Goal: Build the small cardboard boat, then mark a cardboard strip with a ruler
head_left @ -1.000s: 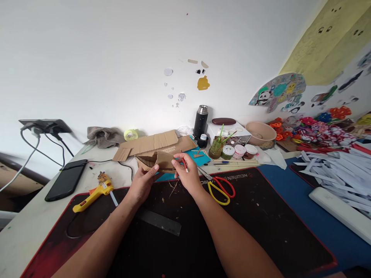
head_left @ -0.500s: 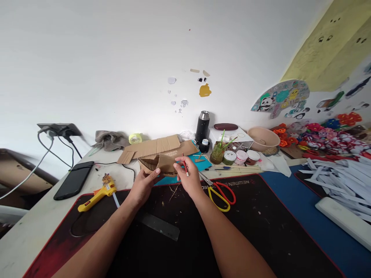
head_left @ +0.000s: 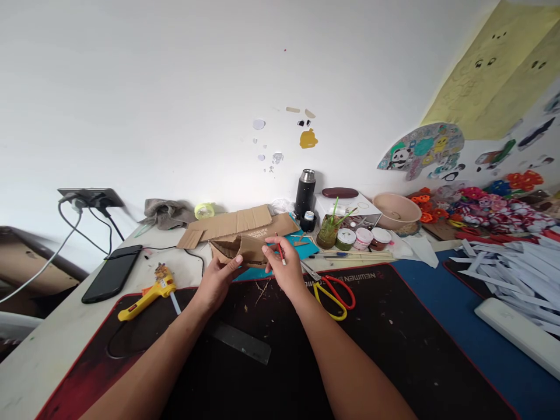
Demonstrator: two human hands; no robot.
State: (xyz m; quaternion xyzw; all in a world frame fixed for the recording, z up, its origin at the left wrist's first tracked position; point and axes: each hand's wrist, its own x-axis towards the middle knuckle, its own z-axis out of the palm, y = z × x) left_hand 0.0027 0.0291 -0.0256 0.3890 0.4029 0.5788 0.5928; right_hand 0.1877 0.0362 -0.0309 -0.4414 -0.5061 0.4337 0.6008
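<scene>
Over the far edge of the mat [head_left: 371, 350], the left hand [head_left: 219, 277] pinches folded cardboard [head_left: 252, 249] between thumb and fingers; the curled fingers of the right hand [head_left: 284, 271] hold a pencil [head_left: 280, 249] and touch the cardboard's right end. A glue gun [head_left: 146, 300] lies at the far-left corner.

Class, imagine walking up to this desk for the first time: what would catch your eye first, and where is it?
Probably the bent cardboard piece at the centre, held by the left hand and the right hand, the latter with a red pencil. Next, the red-and-yellow-handled scissors on the black mat, and the yellow glue gun at left. White paper strips lie heaped at far right.
</scene>
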